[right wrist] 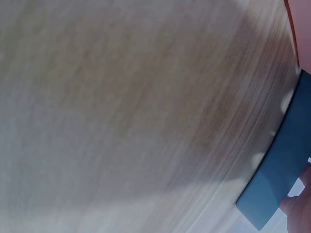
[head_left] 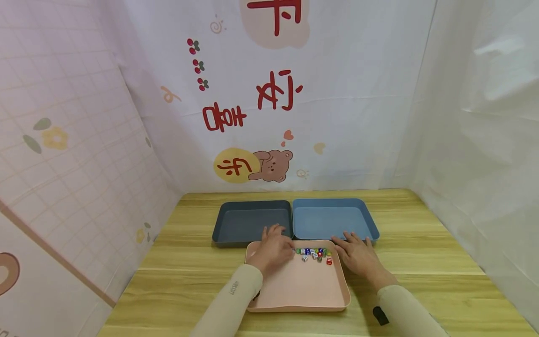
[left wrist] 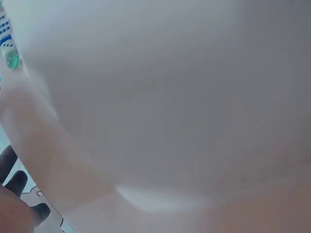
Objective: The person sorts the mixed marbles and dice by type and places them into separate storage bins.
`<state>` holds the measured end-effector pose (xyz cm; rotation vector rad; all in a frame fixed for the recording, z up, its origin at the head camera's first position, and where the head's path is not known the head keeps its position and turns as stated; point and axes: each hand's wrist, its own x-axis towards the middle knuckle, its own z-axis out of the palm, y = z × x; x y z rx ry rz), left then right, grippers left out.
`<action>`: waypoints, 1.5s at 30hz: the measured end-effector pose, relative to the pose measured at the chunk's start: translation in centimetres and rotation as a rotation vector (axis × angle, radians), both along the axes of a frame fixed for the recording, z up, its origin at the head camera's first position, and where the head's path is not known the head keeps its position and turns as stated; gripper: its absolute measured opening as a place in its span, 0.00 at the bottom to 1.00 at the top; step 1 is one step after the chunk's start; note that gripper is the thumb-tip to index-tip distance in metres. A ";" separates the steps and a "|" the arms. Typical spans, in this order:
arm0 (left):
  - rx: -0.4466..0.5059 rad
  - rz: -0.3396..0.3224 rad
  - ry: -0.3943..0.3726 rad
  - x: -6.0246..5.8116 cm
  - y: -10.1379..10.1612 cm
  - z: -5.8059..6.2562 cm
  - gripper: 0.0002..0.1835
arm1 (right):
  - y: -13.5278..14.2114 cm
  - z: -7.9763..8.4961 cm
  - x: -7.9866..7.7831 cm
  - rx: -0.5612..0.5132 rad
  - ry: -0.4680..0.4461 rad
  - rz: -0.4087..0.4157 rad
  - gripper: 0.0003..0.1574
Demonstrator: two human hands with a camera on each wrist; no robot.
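My left hand [head_left: 273, 248] reaches over the far left part of the pink tray [head_left: 303, 290], at the left end of a row of small dice [head_left: 312, 252] and glass beads. Its thumb and index tips are hidden, so I cannot tell whether they pinch a piece. In the left wrist view, other fingers [left wrist: 17, 183] spread past the tray's rim, and a green bead [left wrist: 13, 59] lies beside white-and-blue dice [left wrist: 5, 29]. My right hand [head_left: 358, 255] lies palm down beside the pink tray's far right corner, fingers extended over the near rim of the light blue tray [head_left: 337, 217].
A dark blue-grey tray [head_left: 252, 208] stands beside the light blue one, behind the pink tray. A red die [head_left: 329, 261] sits near the pink tray's right wall. A small black object [head_left: 380, 315] shows by the right sleeve. Printed cloth walls surround the wooden table [head_left: 168, 281].
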<state>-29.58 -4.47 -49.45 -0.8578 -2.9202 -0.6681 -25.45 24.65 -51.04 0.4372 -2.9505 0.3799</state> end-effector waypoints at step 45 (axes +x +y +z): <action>0.151 0.245 -0.025 -3.8 -5.8 3.6 0.08 | 0.2 -0.2 0.0 -0.013 0.019 0.014 0.25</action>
